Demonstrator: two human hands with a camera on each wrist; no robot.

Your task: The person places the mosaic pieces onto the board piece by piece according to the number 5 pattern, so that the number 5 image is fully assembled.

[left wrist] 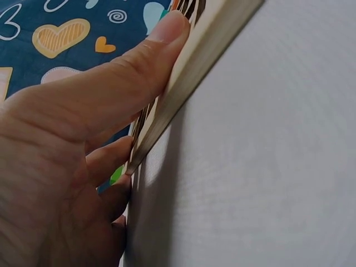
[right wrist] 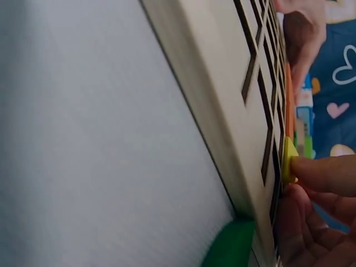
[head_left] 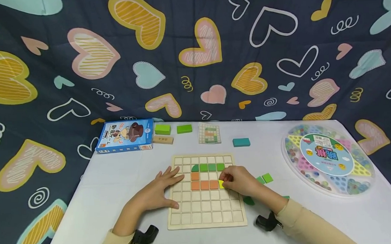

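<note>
Head view — right hand [head_left: 239, 181] pinches one yellow tile [head_left: 221, 184]; left hand [head_left: 160, 189] flat on one grid board [head_left: 206, 212].

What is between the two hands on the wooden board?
In the head view, a row of orange tiles lies on the board between the left hand and the right hand, which holds a yellow tile.

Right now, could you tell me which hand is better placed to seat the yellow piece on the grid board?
The right hand: it already pinches the yellow piece beside the orange row. The left hand lies flat on the grid board's left edge.
</note>
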